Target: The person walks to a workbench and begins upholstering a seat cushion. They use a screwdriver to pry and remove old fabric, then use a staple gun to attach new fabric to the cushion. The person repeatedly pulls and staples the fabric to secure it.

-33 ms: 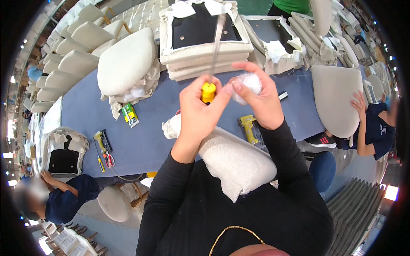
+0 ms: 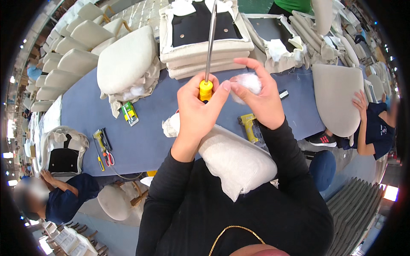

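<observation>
My left hand point(image 2: 197, 104) is closed around the yellow handle of a screwdriver point(image 2: 206, 88), its long metal shaft pointing away from me. In my right hand point(image 2: 262, 100) is a wad of white stuffing point(image 2: 249, 84), pinched at thumb and fingers with the index finger raised. The two thumbs meet or nearly meet between the hands. Below them a beige fabric-covered piece point(image 2: 237, 162) lies against my body at the table's near edge. Just right of it rests a yellow staple gun point(image 2: 250, 128), partly hidden by my right sleeve.
Stacked beige chair cushions point(image 2: 205, 53) stand ahead on the blue table point(image 2: 158, 111). At left lie a rounded cushion point(image 2: 126, 64), a green box point(image 2: 129, 114), another staple gun point(image 2: 101, 140) and scissors point(image 2: 109, 160). Co-workers handle a chair back point(image 2: 337, 100) at right and a padded piece point(image 2: 64, 153) at left.
The screwdriver's shaft has swung a little to the left and shows sharper. My left hand has shifted slightly left; the right still pinches the stuffing.
</observation>
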Tool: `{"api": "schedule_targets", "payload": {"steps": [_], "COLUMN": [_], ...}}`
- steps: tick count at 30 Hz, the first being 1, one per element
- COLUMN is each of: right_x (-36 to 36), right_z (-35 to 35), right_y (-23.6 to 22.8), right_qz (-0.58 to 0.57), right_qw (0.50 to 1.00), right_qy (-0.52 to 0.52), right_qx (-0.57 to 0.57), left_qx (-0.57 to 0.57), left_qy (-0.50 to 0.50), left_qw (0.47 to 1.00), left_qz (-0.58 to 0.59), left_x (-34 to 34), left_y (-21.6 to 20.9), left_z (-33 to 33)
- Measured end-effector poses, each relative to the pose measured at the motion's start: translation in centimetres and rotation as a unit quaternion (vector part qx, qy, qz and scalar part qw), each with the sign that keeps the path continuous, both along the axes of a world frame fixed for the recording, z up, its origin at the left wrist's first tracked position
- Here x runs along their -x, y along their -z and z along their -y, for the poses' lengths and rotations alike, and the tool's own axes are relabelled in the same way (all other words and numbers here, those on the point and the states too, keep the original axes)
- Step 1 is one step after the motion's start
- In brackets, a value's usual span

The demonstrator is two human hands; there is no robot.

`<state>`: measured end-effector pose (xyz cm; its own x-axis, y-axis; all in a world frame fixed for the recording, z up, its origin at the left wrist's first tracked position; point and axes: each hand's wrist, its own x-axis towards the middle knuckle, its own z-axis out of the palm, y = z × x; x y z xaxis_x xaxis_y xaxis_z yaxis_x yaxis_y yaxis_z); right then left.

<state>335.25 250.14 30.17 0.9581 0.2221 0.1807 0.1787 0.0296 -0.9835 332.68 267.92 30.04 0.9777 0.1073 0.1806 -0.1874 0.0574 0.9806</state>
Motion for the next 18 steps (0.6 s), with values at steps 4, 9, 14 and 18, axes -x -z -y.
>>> {"api": "schedule_targets", "payload": {"steps": [4, 9, 14, 18], "right_x": [0.2, -0.7, -0.5, -1.8], "right_z": [-0.5, -0.5, 0.4, 0.3], "right_y": [-0.3, 0.8, -0.1, 2.9], "right_qz": [0.106, 0.136, 0.045, 0.031], "right_qw": [0.978, 0.981, 0.98, 0.995], "right_qy": [0.028, 0.026, -0.008, 0.044], "right_qx": [0.177, 0.137, 0.193, 0.081], "left_qx": [-0.144, -0.068, 0.037, 0.112], "left_qy": [0.022, -0.019, -0.005, 0.0], "left_qw": [0.988, 0.997, 0.999, 0.993], "left_qz": [0.046, 0.029, -0.008, -0.033], "left_x": [-0.5, -1.8, -1.8, -1.9], "left_y": [-0.5, 1.1, 1.3, 1.4], "left_z": [0.4, -0.1, -0.5, 0.3]}}
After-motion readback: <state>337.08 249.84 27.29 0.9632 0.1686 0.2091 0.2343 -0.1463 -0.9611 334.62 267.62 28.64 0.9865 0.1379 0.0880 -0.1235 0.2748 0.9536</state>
